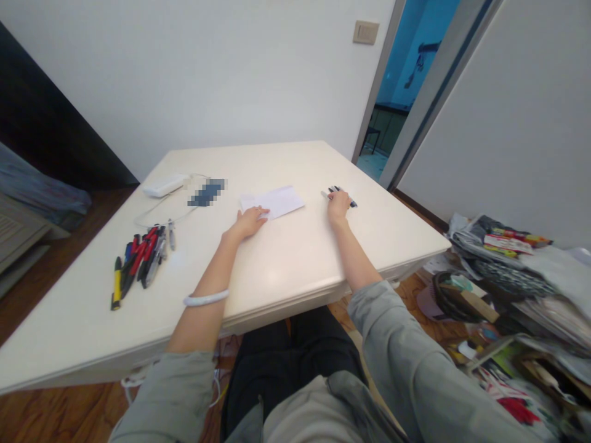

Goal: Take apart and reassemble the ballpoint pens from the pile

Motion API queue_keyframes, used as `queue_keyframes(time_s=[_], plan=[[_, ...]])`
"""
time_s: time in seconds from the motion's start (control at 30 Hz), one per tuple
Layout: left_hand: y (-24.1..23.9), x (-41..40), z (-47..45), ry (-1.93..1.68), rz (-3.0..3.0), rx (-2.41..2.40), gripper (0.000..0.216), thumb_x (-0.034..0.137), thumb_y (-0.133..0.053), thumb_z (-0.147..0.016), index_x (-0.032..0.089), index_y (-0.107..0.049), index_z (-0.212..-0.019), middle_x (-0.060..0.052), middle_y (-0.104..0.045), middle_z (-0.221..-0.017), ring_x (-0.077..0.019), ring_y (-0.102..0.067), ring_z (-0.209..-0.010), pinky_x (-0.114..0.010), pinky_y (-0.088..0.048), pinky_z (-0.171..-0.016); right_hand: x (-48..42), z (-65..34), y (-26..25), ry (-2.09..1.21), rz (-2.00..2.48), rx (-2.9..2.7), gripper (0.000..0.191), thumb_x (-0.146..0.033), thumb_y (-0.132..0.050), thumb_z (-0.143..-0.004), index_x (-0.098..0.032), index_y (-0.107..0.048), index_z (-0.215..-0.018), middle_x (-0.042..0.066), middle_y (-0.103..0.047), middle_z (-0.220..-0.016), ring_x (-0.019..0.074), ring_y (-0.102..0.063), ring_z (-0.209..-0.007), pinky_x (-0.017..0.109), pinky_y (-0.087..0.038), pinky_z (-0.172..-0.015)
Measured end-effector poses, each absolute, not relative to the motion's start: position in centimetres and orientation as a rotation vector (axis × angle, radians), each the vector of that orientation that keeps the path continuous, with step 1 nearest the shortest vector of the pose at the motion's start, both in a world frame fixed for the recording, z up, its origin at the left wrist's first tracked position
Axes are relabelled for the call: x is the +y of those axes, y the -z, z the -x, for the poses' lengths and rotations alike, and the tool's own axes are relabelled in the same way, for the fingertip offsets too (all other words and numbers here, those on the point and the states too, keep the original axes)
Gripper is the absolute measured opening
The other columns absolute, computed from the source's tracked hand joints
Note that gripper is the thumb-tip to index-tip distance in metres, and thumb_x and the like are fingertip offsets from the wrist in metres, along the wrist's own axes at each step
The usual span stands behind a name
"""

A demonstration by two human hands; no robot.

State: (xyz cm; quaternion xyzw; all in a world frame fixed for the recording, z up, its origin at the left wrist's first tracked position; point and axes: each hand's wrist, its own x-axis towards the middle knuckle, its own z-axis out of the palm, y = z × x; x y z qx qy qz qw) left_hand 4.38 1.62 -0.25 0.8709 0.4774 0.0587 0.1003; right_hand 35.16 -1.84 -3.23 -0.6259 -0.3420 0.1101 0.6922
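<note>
My left hand (252, 223) lies palm down with its fingers stretched over the near left edge of a sheet of white paper (284, 202). The paper rests flat on the white table, with faint creases. To the right of the paper, my right hand (338, 204) is curled over several pens (353, 203) at the tabletop. Their dark and grey ends stick out on both sides of the fingers; the middles are hidden under the hand.
On the table's left lies a pile of red, black and grey pens (146, 249) with a yellow marker (117, 280). Behind it are a white power strip (166, 185) with a cord and a blurred dark object (207, 193). Bags and boxes crowd the floor at right, by a basket (434, 300).
</note>
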Motion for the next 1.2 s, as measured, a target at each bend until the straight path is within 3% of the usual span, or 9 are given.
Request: queue_keyframes(time_s=[0.1, 0.27, 0.37, 0.57, 0.7, 0.83, 0.93, 1.2], plan=[[0.3, 1.7, -4.4, -0.161, -2.587, 1.41, 0.048, 0.033, -0.04, -0.102, 0.026, -0.051, -0.148, -0.011, -0.042, -0.161, -0.0266, -0.031, -0.153, -0.064, -0.019, -0.12, -2.2, -35.7, 3.1, -0.297, 1.347, -0.721, 0.033, 0.004, -0.054, -0.075, -0.019, -0.047, -0.052, 0.006, -0.057, -0.078, 0.0243, -0.052, -0.118, 0.049, -0.041, -0.107], [0.6, 1.8, -4.3, -0.183, -2.607, 1.398, 0.048, 0.031, -0.04, -0.102, 0.025, -0.051, -0.149, -0.011, -0.042, -0.161, -0.027, -0.032, -0.152, -0.062, -0.021, -0.121, -2.7, -35.8, 2.8, -0.24, 1.573, -0.853, 0.028, 0.004, -0.054, -0.074, -0.02, -0.053, -0.06, 0.011, -0.062, -0.101, 0.0285, -0.041, -0.13, 0.058, -0.023, -0.118], [0.6, 1.7, -4.3, -0.204, -2.596, 1.403, 0.048, 0.03, -0.039, -0.102, 0.026, -0.051, -0.148, -0.01, -0.042, -0.162, -0.0274, -0.032, -0.152, -0.062, -0.021, -0.121, -2.9, -35.0, 2.5, -0.154, 1.563, -1.003, 0.024, 0.002, -0.056, -0.076, -0.02, -0.061, -0.068, 0.012, -0.063, -0.106, 0.0311, -0.041, -0.128, 0.059, -0.018, -0.119], [0.1, 1.5, -4.3, -0.471, -2.58, 1.37, 0.046, 0.033, -0.042, -0.101, 0.025, -0.055, -0.144, -0.008, -0.047, -0.159, -0.0241, -0.039, -0.149, -0.053, -0.024, -0.123, -2.7, -31.2, 1.8, -0.258, 1.374, -1.326, 0.027, -0.004, -0.055, -0.081, -0.024, -0.07, -0.073, 0.007, -0.064, -0.089, 0.0271, -0.054, -0.102, 0.047, -0.033, -0.112], [-0.5, 1.6, -3.8, -0.527, -2.567, 1.378, 0.045, 0.032, -0.048, -0.097, 0.023, -0.061, -0.138, -0.006, -0.06, -0.146, -0.0217, -0.052, -0.137, -0.038, -0.037, -0.117, -2.9, -28.8, 1.5, -0.341, 1.274, -1.399, 0.028, -0.002, -0.059, -0.078, -0.025, -0.072, -0.071, 0.005, -0.063, -0.085, 0.0263, -0.054, -0.098, 0.045, -0.033, -0.111], [-1.6, 1.3, -1.4, -0.485, -2.453, 1.586, 0.04, 0.032, -0.056, -0.092, 0.019, -0.068, -0.128, -0.008, -0.07, -0.13, -0.0226, -0.065, -0.117, -0.032, -0.047, -0.106, -3.1, -27.8, 1.3, -0.361, 1.25, -1.443, 0.029, 0.0, -0.061, -0.077, -0.025, -0.073, -0.071, 0.005, -0.063, -0.083, 0.0261, -0.054, -0.099, 0.044, -0.034, -0.11], [-2.6, 0.7, 1.6, -0.455, -2.348, 1.775, 0.034, 0.032, -0.057, -0.093, 0.019, -0.072, -0.12, -0.01, -0.074, -0.122, -0.0234, -0.068, -0.109, -0.032, -0.05, -0.099, -2.9, -27.4, 1.4, -0.361, 1.241, -1.499, 0.031, 0.001, -0.06, -0.078, -0.026, -0.074, -0.071, 0.005, -0.064, -0.084, 0.0259, -0.054, -0.097, 0.044, -0.034, -0.109], [-3.2, -1.2, 7.0, -0.174, -2.244, 2.28, 0.045, 0.025, -0.046, -0.091, 0.001, -0.069, -0.121, -0.028, -0.066, -0.128, -0.0361, -0.058, -0.127, -0.041, -0.044, -0.107, -2.1, -26.1, 2.1, -0.468, 1.142, -1.558, 0.03, 0.0, -0.063, -0.075, -0.027, -0.074, -0.07, 0.002, -0.065, -0.08, 0.0242, -0.054, -0.092, 0.042, -0.037, -0.107]])
